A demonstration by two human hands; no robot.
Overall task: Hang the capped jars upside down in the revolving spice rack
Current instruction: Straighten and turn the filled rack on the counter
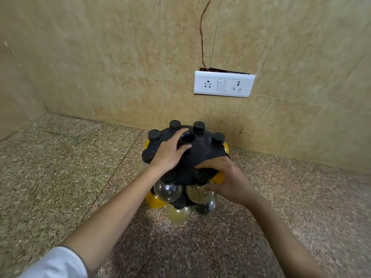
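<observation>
The black revolving spice rack (200, 155) stands on the granite counter near the wall. Several black caps (174, 125) poke up through its top rim, with round jars hanging below. My left hand (170, 153) rests on the rack's top, fingers curled around the central knob (187, 138). My right hand (226, 181) grips a clear jar (197, 194) by its black cap at the front rim. Next to it hangs another clear jar (168, 190). Yellow-filled jars (154, 200) and a dark one (205, 207) hang on the lower tier.
A speckled granite counter (60, 177) runs left and front of the rack. Beige tiled wall stands close behind. A white socket and switch plate (223, 84) sits on the wall above right, with a thin wire (201, 37) running up from it.
</observation>
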